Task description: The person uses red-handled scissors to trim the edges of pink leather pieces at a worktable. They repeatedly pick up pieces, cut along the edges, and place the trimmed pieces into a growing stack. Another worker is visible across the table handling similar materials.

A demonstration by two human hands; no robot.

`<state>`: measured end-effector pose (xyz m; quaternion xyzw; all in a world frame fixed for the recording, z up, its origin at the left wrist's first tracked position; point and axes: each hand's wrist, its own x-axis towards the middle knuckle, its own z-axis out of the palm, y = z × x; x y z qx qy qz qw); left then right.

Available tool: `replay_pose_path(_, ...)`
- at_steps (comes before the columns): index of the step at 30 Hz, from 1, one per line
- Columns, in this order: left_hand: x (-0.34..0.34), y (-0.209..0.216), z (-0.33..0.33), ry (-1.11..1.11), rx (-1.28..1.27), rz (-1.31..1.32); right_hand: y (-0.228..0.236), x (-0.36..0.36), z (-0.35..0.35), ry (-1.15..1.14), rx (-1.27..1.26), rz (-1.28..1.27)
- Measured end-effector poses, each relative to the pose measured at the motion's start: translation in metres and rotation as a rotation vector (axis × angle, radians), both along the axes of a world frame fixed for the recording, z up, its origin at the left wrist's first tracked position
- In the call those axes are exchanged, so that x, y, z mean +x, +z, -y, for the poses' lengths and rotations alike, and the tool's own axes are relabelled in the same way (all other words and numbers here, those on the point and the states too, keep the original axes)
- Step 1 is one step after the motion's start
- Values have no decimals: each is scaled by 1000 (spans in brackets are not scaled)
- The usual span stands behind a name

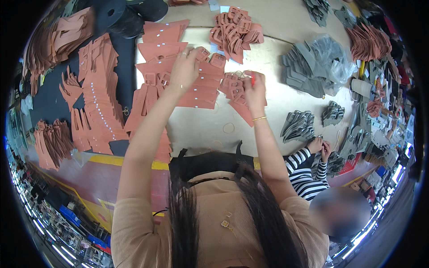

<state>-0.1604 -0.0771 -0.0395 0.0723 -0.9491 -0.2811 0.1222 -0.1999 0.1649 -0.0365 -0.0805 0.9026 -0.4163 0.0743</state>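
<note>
My left hand (185,67) reaches over rows of overlapping red-brown leather pieces (196,96). Its bent fingers close at the edge of a strap with a covered square buckle (202,54); another buckled strap (217,60) lies just right of it. On a bundle of buckled straps (233,85) rests my right hand (254,89), its fingers curled in and slightly smeared by motion. A small red spot shows at those fingers, its kind unclear. Farther back sits a larger heap of buckled straps (234,31).
Stacked red-brown pieces (98,89) cover the dark left surface. Grey pieces (301,67) with clear plastic (333,53) and grey buckled straps (298,126) lie right. A co-worker's hands (321,146) work at the right edge. A loose rubber band (229,128) lies near the front.
</note>
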Motion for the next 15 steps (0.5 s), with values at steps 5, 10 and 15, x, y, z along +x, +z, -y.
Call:
replay_pose_path(5,58,7,-59,-77,450,482,-11,-15,-80,4,239,191)
replay_pose_path(10,67,-17,-115,-86,436,351,-27,4,-102,130,173,209)
replay_pose_path(15,30,-22,-146,40,329,431,-39,21,-94,67,285,97)
